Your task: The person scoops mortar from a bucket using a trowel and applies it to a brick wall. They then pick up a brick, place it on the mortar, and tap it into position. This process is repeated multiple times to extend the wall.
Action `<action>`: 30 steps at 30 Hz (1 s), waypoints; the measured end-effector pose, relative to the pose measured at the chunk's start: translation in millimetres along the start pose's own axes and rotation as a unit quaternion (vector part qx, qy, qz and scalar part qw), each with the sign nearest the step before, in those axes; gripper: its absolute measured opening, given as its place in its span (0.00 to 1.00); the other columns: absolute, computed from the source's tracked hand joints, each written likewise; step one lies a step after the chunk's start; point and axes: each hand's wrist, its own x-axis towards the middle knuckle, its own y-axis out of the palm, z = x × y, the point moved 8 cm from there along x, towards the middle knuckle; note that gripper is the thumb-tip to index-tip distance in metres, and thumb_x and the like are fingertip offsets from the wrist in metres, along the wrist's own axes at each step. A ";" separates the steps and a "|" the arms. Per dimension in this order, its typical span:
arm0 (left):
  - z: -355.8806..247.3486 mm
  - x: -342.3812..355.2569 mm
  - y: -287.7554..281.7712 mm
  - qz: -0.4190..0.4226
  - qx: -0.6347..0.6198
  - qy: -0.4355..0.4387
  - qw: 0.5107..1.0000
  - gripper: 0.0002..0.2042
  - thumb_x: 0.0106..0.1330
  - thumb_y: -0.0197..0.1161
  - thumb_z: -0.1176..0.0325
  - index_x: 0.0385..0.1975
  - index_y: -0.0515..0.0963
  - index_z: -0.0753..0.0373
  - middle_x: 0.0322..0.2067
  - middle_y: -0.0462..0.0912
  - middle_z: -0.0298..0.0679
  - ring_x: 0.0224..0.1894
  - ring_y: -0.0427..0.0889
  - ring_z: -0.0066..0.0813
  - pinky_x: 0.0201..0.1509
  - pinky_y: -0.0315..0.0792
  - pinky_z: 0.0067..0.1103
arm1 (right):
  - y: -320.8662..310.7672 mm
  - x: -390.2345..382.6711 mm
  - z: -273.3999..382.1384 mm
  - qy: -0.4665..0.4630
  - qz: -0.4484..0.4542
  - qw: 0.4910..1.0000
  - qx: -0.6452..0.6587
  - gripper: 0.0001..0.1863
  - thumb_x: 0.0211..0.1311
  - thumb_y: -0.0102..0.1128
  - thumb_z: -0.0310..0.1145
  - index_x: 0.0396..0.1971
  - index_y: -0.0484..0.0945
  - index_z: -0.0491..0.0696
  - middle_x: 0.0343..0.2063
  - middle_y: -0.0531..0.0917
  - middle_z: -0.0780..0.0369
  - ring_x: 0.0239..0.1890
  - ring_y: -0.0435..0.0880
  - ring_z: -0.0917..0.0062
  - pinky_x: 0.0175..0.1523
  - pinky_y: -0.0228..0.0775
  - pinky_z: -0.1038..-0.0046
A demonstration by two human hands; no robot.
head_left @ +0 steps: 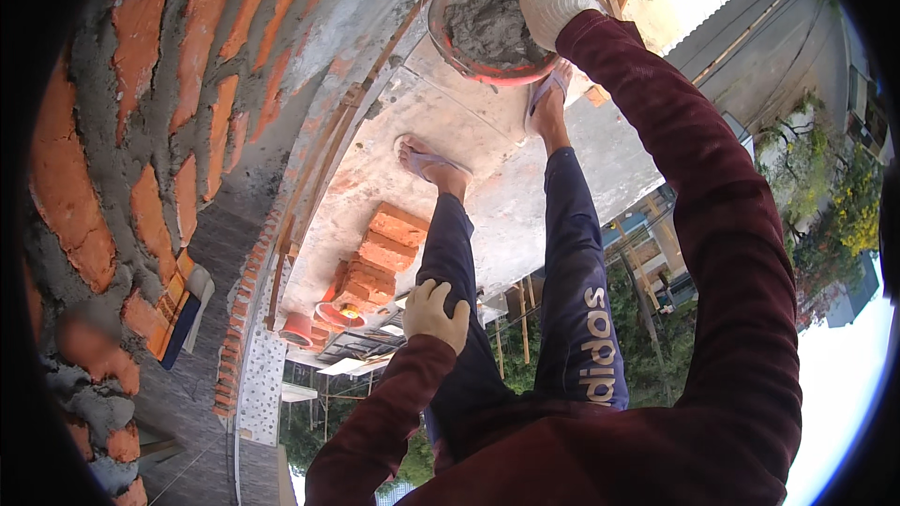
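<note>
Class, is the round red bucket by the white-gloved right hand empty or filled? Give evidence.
Not empty: lumpy grey paste covers the visible inside of the round red bucket; its depth cannot be told.

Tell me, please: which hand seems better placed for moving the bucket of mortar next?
Probably the right hand: it is at the rim of the bucket, with the right arm stretched out toward it. The left hand lies on the left trouser leg, away from the bucket.
</note>
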 end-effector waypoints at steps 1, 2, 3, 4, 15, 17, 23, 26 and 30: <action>-0.8 -0.6 -0.7 -0.005 0.000 0.003 1.000 0.21 0.58 0.71 0.57 0.48 0.85 0.62 0.55 0.81 0.50 0.60 0.77 0.55 0.64 0.73 0.47 | 17.5 6.1 1.0 0.046 0.040 0.998 0.005 0.11 0.61 0.61 0.33 0.38 0.89 0.46 0.34 0.91 0.54 0.36 0.91 0.59 0.41 0.84 0.61; -2.2 -1.3 -0.3 0.001 0.008 0.009 1.000 0.21 0.58 0.71 0.57 0.48 0.85 0.62 0.55 0.81 0.50 0.60 0.78 0.55 0.64 0.73 0.47 | 33.2 7.1 14.8 0.053 0.055 0.997 0.012 0.12 0.62 0.60 0.33 0.38 0.90 0.46 0.34 0.91 0.55 0.37 0.91 0.60 0.41 0.84 0.61; -0.5 -2.2 1.2 0.017 0.012 -0.004 1.000 0.21 0.58 0.71 0.56 0.48 0.85 0.62 0.56 0.81 0.50 0.60 0.77 0.55 0.64 0.73 0.47 | 48.8 3.5 33.9 0.059 0.073 0.995 0.022 0.13 0.62 0.59 0.33 0.38 0.91 0.47 0.34 0.92 0.56 0.38 0.92 0.61 0.42 0.84 0.61; -0.6 -2.2 1.7 0.021 0.017 -0.007 1.000 0.21 0.59 0.71 0.56 0.48 0.86 0.61 0.56 0.81 0.50 0.61 0.77 0.55 0.64 0.72 0.46 | 57.4 8.7 42.1 0.072 0.069 0.995 0.018 0.14 0.63 0.59 0.34 0.39 0.92 0.48 0.34 0.92 0.58 0.39 0.92 0.62 0.43 0.84 0.61; 4.7 5.1 -7.4 0.008 0.008 0.000 1.000 0.21 0.59 0.70 0.56 0.48 0.86 0.61 0.56 0.82 0.50 0.61 0.77 0.54 0.66 0.72 0.45 | 79.8 -132.0 72.1 0.319 0.022 0.882 0.347 0.41 0.59 0.58 0.46 0.64 0.66 0.28 0.61 0.73 0.35 0.66 0.73 0.46 0.73 0.60 0.53; 5.4 4.8 -8.1 0.010 0.015 -0.003 1.000 0.21 0.58 0.70 0.56 0.48 0.86 0.61 0.56 0.82 0.51 0.61 0.77 0.54 0.66 0.72 0.45 | 111.0 -165.9 87.8 0.430 0.158 0.587 0.668 0.29 0.52 0.70 0.41 0.52 0.83 0.39 0.44 0.88 0.44 0.47 0.91 0.57 0.54 0.81 0.58; 14.9 1.4 -4.2 0.018 0.011 -0.002 1.000 0.20 0.59 0.70 0.56 0.48 0.86 0.61 0.56 0.81 0.50 0.62 0.76 0.54 0.67 0.71 0.46 | 84.5 -10.4 88.1 0.096 0.081 0.950 0.284 0.07 0.50 0.74 0.39 0.25 0.91 0.52 0.26 0.89 0.55 0.33 0.92 0.60 0.38 0.80 0.59; 17.4 -0.8 0.9 0.022 0.020 0.002 1.000 0.20 0.59 0.70 0.57 0.48 0.86 0.61 0.57 0.81 0.49 0.62 0.76 0.55 0.66 0.71 0.46 | 106.6 16.6 114.4 0.083 0.134 0.978 0.139 0.12 0.61 0.64 0.41 0.35 0.92 0.54 0.35 0.91 0.56 0.42 0.92 0.60 0.43 0.81 0.58; 17.4 -2.8 -1.3 0.028 0.023 0.000 0.999 0.21 0.59 0.70 0.56 0.48 0.86 0.61 0.57 0.81 0.49 0.62 0.76 0.54 0.67 0.70 0.45 | 125.7 -54.3 131.3 0.134 0.325 0.931 0.100 0.28 0.68 0.50 0.38 0.63 0.75 0.38 0.69 0.72 0.41 0.70 0.76 0.63 0.69 0.67 0.61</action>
